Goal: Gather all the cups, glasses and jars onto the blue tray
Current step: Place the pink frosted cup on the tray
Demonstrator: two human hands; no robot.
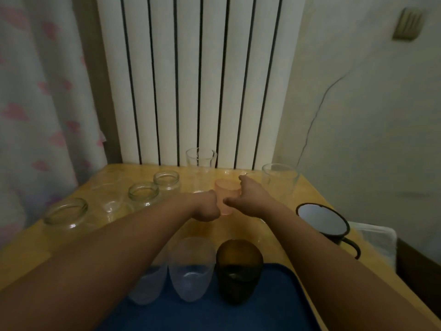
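A pink translucent cup stands mid-table. My right hand wraps it from the right, thumb on its near side and fingers behind the rim. My left hand is curled in a fist against the cup's left side, and I see nothing in it. On the blue tray at the near edge stand two clear cups, one partly hidden by my left arm, and a dark amber glass. Three glass jars sit on the left.
A tall clear glass stands at the table's back edge by the radiator. A wide clear glass is back right, and a black enamel mug sits near the right edge. A faint clear glass stands between the jars.
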